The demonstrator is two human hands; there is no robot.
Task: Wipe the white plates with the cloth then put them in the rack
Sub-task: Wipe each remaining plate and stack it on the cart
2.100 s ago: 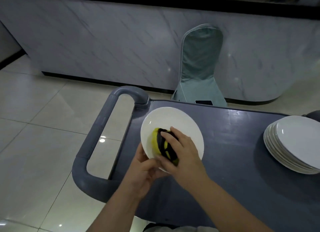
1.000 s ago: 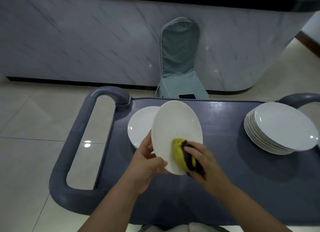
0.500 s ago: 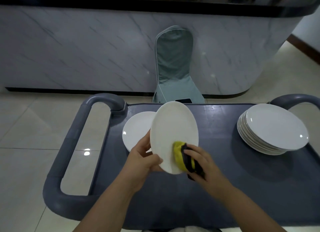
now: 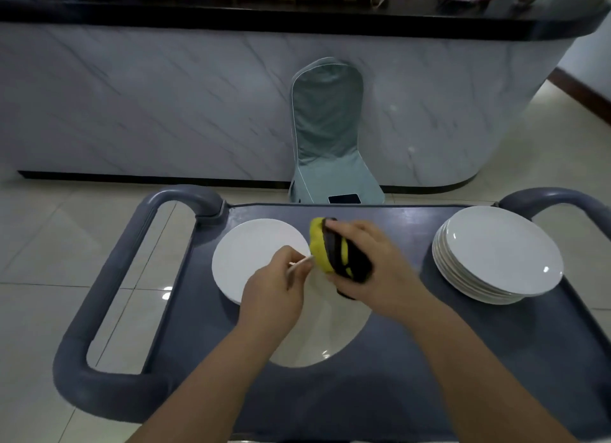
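Note:
My left hand (image 4: 274, 287) pinches the far rim of a white plate (image 4: 320, 333), which tilts down toward me between my forearms, partly hidden by them. My right hand (image 4: 383, 274) grips a bunched yellow and black cloth (image 4: 330, 251) at the plate's far edge, just right of my left fingers. A second white plate (image 4: 251, 254) lies flat on the cart's left side, behind my left hand. A stack of several white plates (image 4: 499, 254) stands at the right end of the cart. No rack is in view.
The plates sit on a grey-blue cart (image 4: 413, 370) with a looped handle on the left (image 4: 105, 284) and another on the right (image 4: 555, 196). Behind it, a grey-green covered chair (image 4: 327, 135) stands against a marble-fronted counter (image 4: 148, 95). Pale tiled floor surrounds the cart.
The held plate has tipped from nearly upright to leaning down toward me. My right hand has carried the cloth up from the plate's lower face to its far edge.

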